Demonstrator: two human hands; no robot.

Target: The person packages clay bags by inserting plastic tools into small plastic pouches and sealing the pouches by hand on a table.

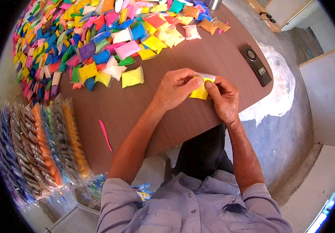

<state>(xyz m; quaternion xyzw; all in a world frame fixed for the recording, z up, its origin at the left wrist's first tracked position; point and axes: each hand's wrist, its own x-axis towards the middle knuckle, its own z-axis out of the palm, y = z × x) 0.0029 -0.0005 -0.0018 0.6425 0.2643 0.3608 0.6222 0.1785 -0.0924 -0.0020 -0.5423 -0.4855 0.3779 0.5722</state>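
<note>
A small clear packet with yellow contents (199, 92) is held between both hands above the brown table (148, 120). My left hand (177, 88) pinches its upper left side with thumb and fingers. On the packet's right side, my right hand (223, 97) grips it near the top, thumb on the front. The clear upper edge of the packet shows between the two hands. Nearest on the table lies a loose yellow packet (133, 77), left of my left hand. Part of the held packet is hidden behind the thumbs.
A large pile of coloured packets (101, 57) covers the table's far left. Long bundles of wrapped packets (47, 143) hang at the left edge. A pink plastic tool (105, 134) lies nearby. At right are a black device (256, 65) and a clear plastic bag (282, 85).
</note>
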